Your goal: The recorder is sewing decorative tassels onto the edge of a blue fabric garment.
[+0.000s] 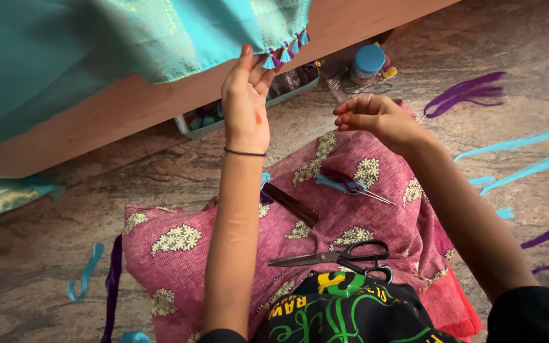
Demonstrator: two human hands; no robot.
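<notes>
**Left hand pinches the tasselled hem; right hand draws a thread taut**

The left hand (245, 105) reaches up to the far side and grips the lower edge of the teal cloth (96, 44) between thumb and fingers, just left of a short row of teal-and-purple tassels (285, 51). The cloth hangs over a wooden bench edge (128, 108), and its hem runs left to right, rising slightly toward the right; the tassels point down toward the floor.

The right hand (376, 117) sits to the right and a little nearer, its fingers closed in a pinch; a thin thread seems to be held there, though it is too fine to be sure.

On the pink patterned cushion (223, 241) in the lap lie black-handled scissors (341, 257), long axis left to right with blades pointing left, a dark comb (290, 203) lying diagonally, and a small bundle of teal and purple threads with a needle (351, 185). Loose purple strands (465, 95) and teal strands (522, 152) are scattered on the stone floor at right. A blue-lidded jar (368, 63) and a tray (249, 108) sit under the bench.
</notes>
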